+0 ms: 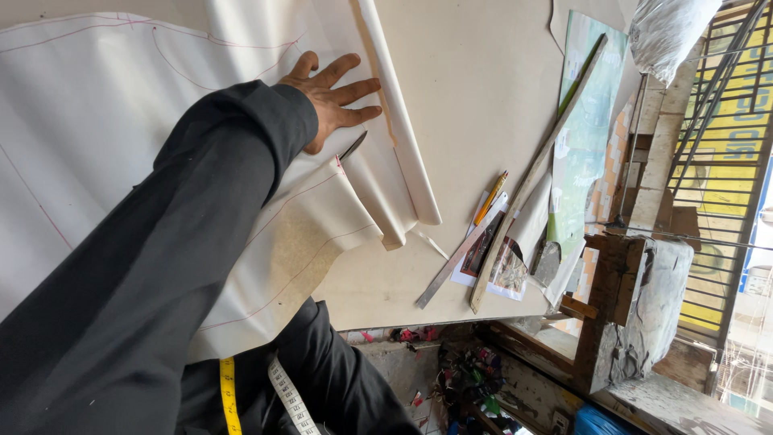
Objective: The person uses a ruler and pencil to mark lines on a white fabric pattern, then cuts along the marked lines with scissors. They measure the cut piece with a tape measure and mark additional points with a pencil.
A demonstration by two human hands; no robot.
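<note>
A large sheet of white fabric (121,121), marked with thin red pattern lines, is spread over the pale cutting table (475,121), and its near edge hangs over the table's front toward the person. The cloth is judged to be light, thin and soft; it folds and wrinkles easily, as is seen at the loose folded flap (378,201) near the hand, and it is likely to slide on the smooth board. It is best held down flat with the palm, or taken at a free edge.

One hand (330,97), at the end of a long dark sleeve, is laid flat on the fabric with the fingers spread and stretched out; nothing is gripped. Which hand it is cannot be told with certainty; it is taken as the left. A dark blade-like tip (353,146), perhaps scissors, is seen just under the wrist. The other hand is not in view.

To the right, well apart, a pencil (489,198), a metal ruler (455,262) and a long wooden ruler (535,173) lie.
</note>
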